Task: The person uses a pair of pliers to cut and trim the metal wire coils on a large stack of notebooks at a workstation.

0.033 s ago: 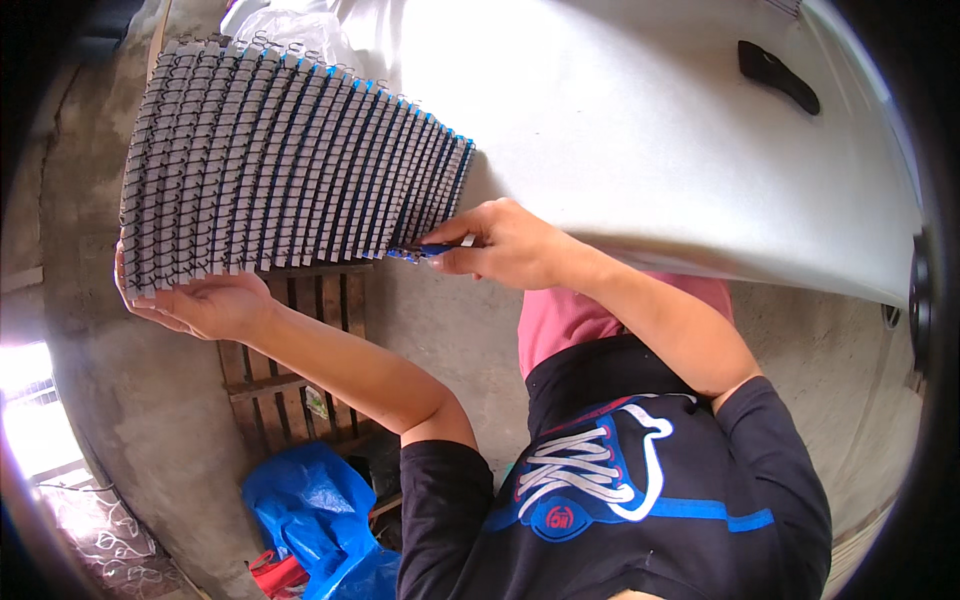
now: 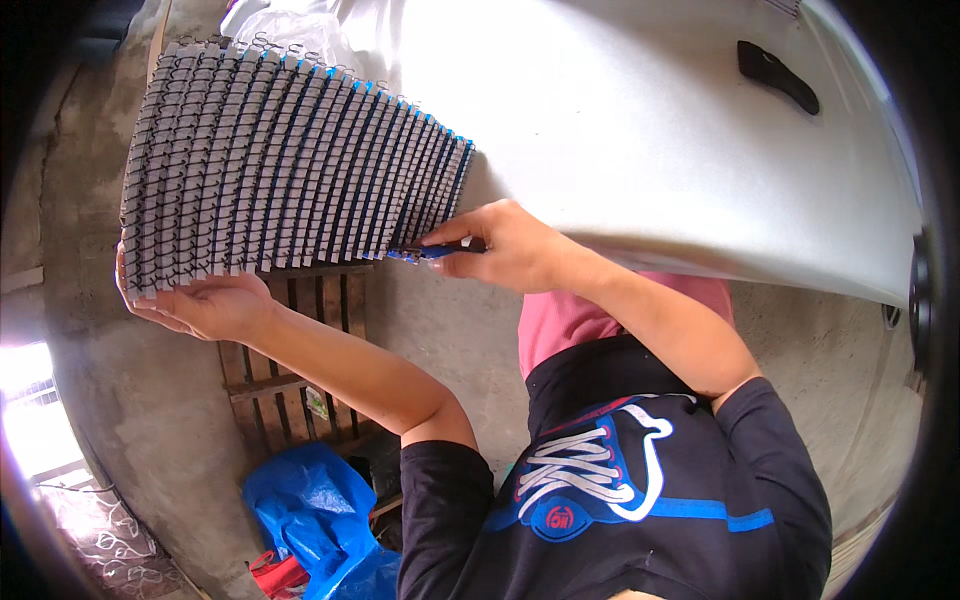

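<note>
At five o'clock, nearest, is the wearer's black short-sleeved shirt with blue and white print (image 2: 690,470). Toward nine o'clock the left hand (image 2: 215,303) curls round the lower-left corner of a grey-and-black gridded panel of small blocks and wire loops (image 2: 260,170), some fingers hidden behind it. Just above centre the right hand (image 2: 505,245) grips a small blue-handled tool (image 2: 448,249), its tip at the panel's lower-right corner. The panel is held up at ten o'clock; beyond, at one o'clock, spreads a white-covered table (image 2: 620,120).

Black short-sleeved shirt (image 2: 690,465); white-laced blue print (image 2: 580,475); pink bottoms (image 2: 570,325).
</note>
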Available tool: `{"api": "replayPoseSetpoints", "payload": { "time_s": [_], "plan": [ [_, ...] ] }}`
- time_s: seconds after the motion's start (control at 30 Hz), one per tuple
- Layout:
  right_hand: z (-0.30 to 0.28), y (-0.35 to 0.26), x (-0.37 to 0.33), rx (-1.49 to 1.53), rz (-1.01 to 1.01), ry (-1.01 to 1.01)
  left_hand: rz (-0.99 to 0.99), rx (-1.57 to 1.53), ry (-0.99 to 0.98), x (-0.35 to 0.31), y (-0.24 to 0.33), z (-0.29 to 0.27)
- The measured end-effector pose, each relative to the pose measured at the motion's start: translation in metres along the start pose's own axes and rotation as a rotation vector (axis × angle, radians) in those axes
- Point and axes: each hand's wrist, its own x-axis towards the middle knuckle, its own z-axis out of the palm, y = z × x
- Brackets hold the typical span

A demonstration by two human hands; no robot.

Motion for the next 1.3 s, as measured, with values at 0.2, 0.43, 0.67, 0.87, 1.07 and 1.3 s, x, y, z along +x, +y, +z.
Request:
{"api": "replayPoseSetpoints", "payload": {
  "time_s": [0.2,0.43,0.67,0.87,1.07,1.3],
  "plan": [
    [0.018,0.018,-0.024,-0.512,-0.358,0.323,0.053,0.038,-0.039,0.004,-0.003,-0.002],
    [0.022,0.026,-0.021,-0.807,-0.521,0.454,0.011,-0.108,-0.037,0.005,-0.011,-0.003],
    [0.026,0.031,-0.016,-0.826,-0.452,0.338,0.05,-0.075,-0.078,0.005,-0.013,-0.005],
    [0.03,0.02,-0.021,-0.548,-0.275,0.251,0.057,0.007,-0.034,0.003,-0.004,-0.001],
    [0.017,0.009,-0.018,-0.308,-0.116,0.1,0.047,0.002,-0.028,0.003,-0.001,0.0],
    [0.025,0.014,-0.032,-0.922,-0.412,0.436,0.002,-0.057,-0.065,0.002,0.0,0.0]
  ]
}}
